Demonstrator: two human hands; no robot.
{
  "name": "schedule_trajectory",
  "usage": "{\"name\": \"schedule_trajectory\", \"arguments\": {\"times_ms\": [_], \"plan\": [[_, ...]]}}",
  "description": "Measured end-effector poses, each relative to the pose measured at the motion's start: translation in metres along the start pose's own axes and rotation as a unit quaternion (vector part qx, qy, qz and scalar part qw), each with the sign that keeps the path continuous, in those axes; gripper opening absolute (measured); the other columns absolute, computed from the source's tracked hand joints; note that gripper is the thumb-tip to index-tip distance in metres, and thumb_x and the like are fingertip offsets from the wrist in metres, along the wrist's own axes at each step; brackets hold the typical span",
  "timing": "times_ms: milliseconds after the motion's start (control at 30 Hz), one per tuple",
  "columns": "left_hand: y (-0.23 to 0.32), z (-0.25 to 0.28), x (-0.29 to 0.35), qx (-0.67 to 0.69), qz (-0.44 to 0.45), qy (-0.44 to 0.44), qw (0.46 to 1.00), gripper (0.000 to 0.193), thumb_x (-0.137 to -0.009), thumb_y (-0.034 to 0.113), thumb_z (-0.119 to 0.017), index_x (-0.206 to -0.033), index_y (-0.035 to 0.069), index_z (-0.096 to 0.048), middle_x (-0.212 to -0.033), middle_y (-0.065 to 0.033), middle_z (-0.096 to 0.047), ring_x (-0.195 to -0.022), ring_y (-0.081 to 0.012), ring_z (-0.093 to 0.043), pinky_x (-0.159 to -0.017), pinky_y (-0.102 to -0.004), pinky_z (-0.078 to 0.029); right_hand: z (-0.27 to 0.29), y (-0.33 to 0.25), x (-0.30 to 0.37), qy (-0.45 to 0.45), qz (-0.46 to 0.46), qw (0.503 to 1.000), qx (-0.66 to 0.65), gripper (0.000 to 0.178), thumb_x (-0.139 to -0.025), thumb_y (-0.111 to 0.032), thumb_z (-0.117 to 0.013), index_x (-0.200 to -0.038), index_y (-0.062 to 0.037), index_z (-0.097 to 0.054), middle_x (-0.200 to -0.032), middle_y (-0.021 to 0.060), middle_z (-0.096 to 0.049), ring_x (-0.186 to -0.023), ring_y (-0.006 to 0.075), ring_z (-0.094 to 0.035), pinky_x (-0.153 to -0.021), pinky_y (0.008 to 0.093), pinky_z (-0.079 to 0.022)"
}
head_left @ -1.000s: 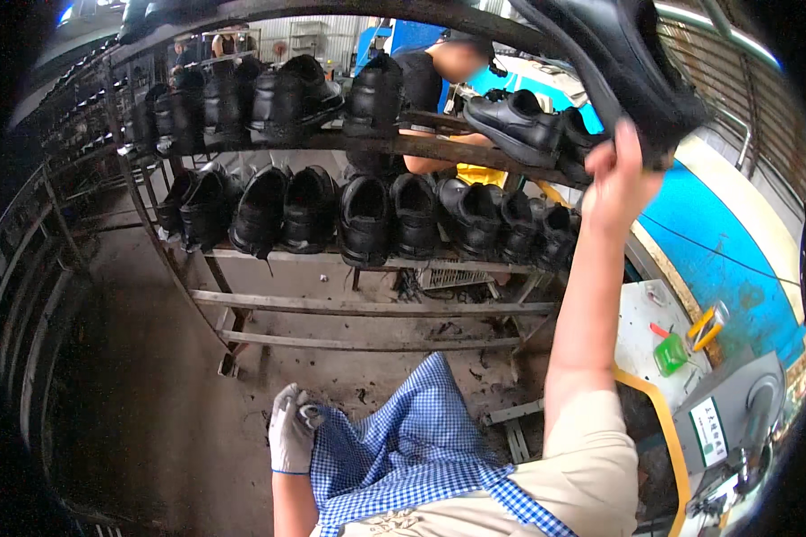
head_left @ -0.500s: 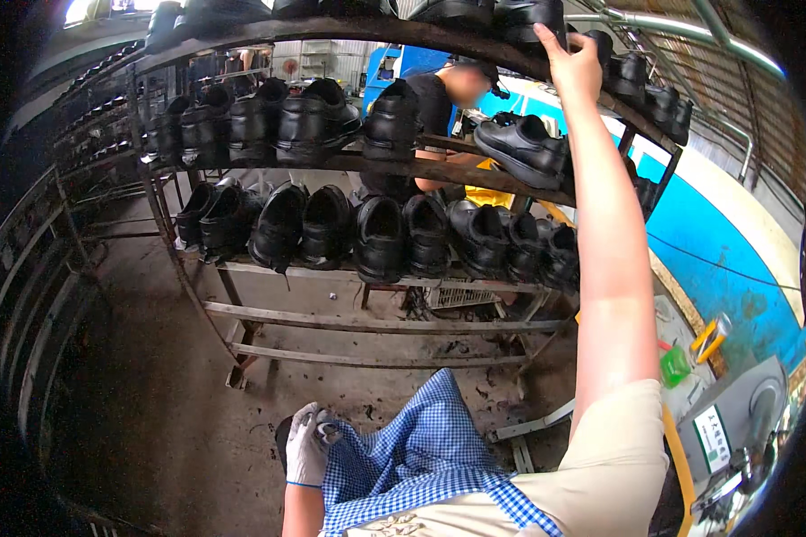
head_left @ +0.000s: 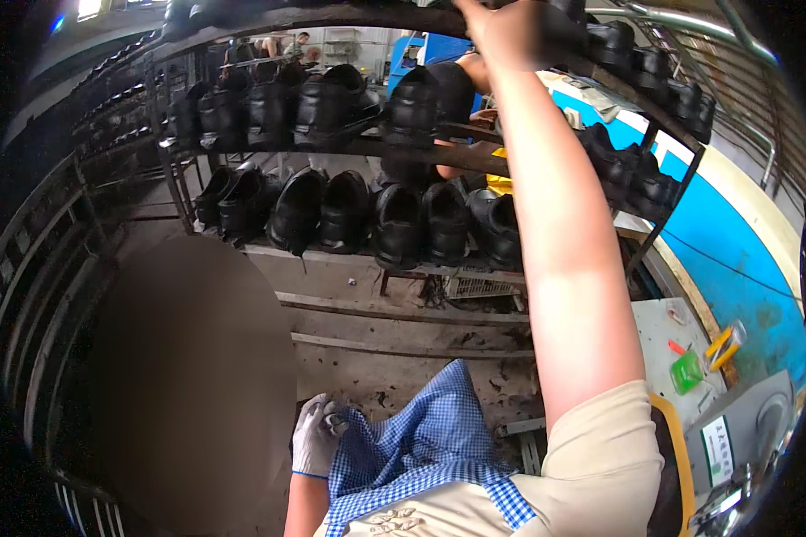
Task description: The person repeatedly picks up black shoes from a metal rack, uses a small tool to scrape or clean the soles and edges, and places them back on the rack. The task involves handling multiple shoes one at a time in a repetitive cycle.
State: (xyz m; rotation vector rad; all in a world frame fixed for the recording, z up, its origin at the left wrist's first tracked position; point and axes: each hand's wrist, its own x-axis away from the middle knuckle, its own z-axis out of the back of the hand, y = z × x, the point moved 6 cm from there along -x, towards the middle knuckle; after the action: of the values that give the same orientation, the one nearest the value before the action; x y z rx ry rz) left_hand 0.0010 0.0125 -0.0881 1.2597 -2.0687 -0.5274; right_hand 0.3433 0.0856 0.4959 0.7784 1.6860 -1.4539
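My bare right hand point(head_left: 509, 34) is raised at the top shelf point(head_left: 376, 20) of a shoe rack. Its fingers are partly past the upper edge and partly smeared by a blur, beside black shoes; what they touch is hidden. My left hand point(head_left: 313, 437), in a white glove with a blue cuff, is low at the left edge of my blue checked apron point(head_left: 412, 438). Its fingers are curled, with something dark at them that I cannot make out. Black leather shoes point(head_left: 324, 106) line the middle shelf, and more black shoes point(head_left: 345, 208) stand on the shelf below.
Behind the rack, a person in dark clothes point(head_left: 455, 94) is partly hidden by shoes. To the right are a blue and cream machine panel point(head_left: 707, 268), a green container point(head_left: 687, 371) and a grey machine point(head_left: 752, 421). An empty-looking rack frame point(head_left: 40, 259) stands left. A dark blur covers the lower left.
My right hand has moved left and up along the top shelf. The shoe lying at the middle shelf's right is now out of sight behind my arm. My left hand stays low, still curled.
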Motion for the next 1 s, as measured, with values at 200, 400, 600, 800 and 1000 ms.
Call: {"name": "schedule_trajectory", "arguments": {"times_ms": [200,400,600,800,1000], "plan": [[0.001,0.007,0.000,0.011,-0.002,-0.008,1.000,0.021,-0.097,0.019,-0.054,-0.115,0.009,-0.058,-0.094,-0.0049,-0.062,-0.076,-0.0139,-0.058,-0.063,-0.0299,-0.050,0.084,0.022,0.034,0.111,0.111,0.877,-0.453,0.046,-0.073,-0.009,-0.077,-0.112,0.0037,-0.058,-0.107,0.0161,-0.065,-0.088,0.0273,-0.066,-0.077,0.0374,-0.057],[0.020,-0.016,-0.007,0.043,-0.076,-0.086,0.992,0.029,-0.095,0.016,-0.055,-0.124,0.008,-0.054,-0.101,-0.0064,-0.061,-0.082,-0.0160,-0.058,-0.072,-0.0300,-0.052,0.201,0.076,0.197,0.017,-0.060,0.854,-0.517,0.073,-0.077,-0.042,-0.059,-0.137,-0.0014,-0.045,-0.138,0.0147,-0.050,-0.125,0.0294,-0.050,-0.102,0.0460,-0.042],[0.075,-0.089,0.015,-0.238,-0.303,-0.086,0.919,0.054,-0.090,0.010,-0.056,-0.142,0.005,-0.039,-0.129,-0.0114,-0.055,-0.119,-0.0223,-0.052,-0.104,-0.0362,-0.039,0.133,0.125,0.350,-0.453,-0.119,0.830,-0.301,0.098,-0.060,-0.034,-0.085,-0.140,-0.0037,-0.037,-0.131,0.0132,-0.050,-0.119,0.0264,-0.052,-0.100,0.0407,-0.043],[0.044,-0.110,-0.002,-0.223,-0.125,-0.172,0.951,0.051,-0.087,0.009,-0.063,-0.135,0.000,-0.047,-0.127,-0.0086,-0.055,-0.122,-0.0175,-0.049,-0.105,-0.0309,-0.036,0.115,0.131,0.451,-0.619,-0.118,0.745,-0.220,0.097,-0.059,-0.035,-0.087,-0.141,-0.0106,-0.040,-0.120,0.0185,-0.060,-0.108,0.0307,-0.062,-0.094,0.0398,-0.049],[0.033,-0.114,0.000,-0.195,-0.123,-0.150,0.961,0.069,-0.083,0.007,-0.065,-0.145,0.002,-0.035,-0.143,-0.0105,-0.044,-0.129,-0.0221,-0.045,-0.107,-0.0341,-0.038,0.120,0.143,0.454,-0.595,-0.149,0.746,-0.258,0.084,-0.064,-0.032,-0.089,-0.133,-0.0081,-0.049,-0.114,0.0125,-0.061,-0.094,0.0223,-0.065,-0.078,0.0305,-0.053]]}}
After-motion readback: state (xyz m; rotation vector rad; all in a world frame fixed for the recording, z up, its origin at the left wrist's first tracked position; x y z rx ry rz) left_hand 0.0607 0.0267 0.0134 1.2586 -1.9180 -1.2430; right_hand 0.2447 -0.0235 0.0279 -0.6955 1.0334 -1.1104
